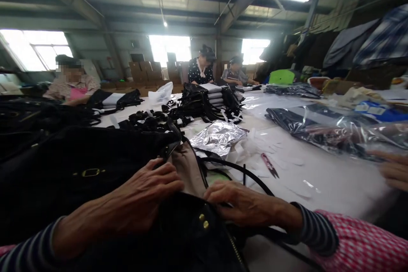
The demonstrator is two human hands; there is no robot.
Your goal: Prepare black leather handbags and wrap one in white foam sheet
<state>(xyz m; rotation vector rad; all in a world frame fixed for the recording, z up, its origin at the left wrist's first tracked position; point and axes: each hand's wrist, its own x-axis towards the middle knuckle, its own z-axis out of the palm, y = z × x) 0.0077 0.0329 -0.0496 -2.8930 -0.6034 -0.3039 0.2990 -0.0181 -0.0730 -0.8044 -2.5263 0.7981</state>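
A black bag (204, 238) with gold studs, a zip and a beige lining lies across the front of the view, its opening parted. My left hand (137, 195) is closed on the bag's edge at the left of the opening, fingers curled over the fabric. On the right side of the opening, my right hand (237, 204) grips the bag's rim, fingers bent and partly hidden. Behind that hand a thin black strap (255, 176) arches over the table. More black material with a gold buckle (91, 172) spreads at the left.
Beyond the bag are crumpled silvery plastic (219, 137), pink thread snips (269, 165) and a stack of black bags (212, 100). A plastic-wrapped item (331, 127) lies right, beside another person's hand (395, 170). Several people work around the white table (296, 178).
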